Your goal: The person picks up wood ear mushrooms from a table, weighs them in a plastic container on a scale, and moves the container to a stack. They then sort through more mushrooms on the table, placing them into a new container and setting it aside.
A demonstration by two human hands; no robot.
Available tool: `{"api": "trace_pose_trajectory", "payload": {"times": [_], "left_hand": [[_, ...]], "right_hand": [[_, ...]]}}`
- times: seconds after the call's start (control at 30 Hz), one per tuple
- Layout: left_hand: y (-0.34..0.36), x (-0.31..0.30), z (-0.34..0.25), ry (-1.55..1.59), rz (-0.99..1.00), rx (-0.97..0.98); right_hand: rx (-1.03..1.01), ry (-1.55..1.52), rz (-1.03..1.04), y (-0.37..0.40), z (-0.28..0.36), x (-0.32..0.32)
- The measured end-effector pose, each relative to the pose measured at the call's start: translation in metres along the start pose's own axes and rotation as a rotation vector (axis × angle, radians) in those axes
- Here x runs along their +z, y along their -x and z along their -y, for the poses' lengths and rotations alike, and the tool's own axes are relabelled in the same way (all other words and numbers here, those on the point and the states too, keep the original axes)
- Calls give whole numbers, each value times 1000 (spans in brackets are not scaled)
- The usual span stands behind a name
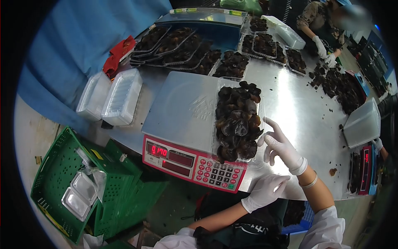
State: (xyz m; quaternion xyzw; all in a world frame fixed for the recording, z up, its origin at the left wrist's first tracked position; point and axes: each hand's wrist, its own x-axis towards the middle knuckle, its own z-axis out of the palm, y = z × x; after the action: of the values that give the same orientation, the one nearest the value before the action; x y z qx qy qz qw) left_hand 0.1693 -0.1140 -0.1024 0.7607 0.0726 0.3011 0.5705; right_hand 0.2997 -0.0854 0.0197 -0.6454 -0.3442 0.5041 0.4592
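Note:
A clear plastic tray (pixel 218 89) full of dark wood ear mushrooms (pixel 237 124) sits on the right part of a scale's metal platform (pixel 178 103). The scale's red display (pixel 159 150) reads 0.170, beside its keypad (pixel 218 174). My right hand (pixel 284 148), in a white glove, is at the tray's right side, fingers spread and fingertips right at the rim. Also gloved, my left hand (pixel 265 192) is lower, by the table's front edge. Its fingers stretch to the right, with nothing visible in them.
Filled trays (pixel 170 45) are piled behind the scale, others (pixel 265 45) farther back. Stacked clear trays (pixel 121 97) stand left, above green crates (pixel 68 182). Loose mushrooms (pixel 340 87) lie at right, near a co-worker's gloved hands (pixel 325 52). A second scale (pixel 365 170) is at far right.

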Motion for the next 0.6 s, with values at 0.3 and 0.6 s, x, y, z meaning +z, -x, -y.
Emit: {"api": "trace_pose_trajectory", "payload": {"times": [0.3,0.6], "left_hand": [[-1,-1,-1,-30,10,-3],[-1,-1,-1,-25,4,12]], "right_hand": [[3,-8,9,-3,-7,-2],[-4,21,-31,-5,1,3]]}}
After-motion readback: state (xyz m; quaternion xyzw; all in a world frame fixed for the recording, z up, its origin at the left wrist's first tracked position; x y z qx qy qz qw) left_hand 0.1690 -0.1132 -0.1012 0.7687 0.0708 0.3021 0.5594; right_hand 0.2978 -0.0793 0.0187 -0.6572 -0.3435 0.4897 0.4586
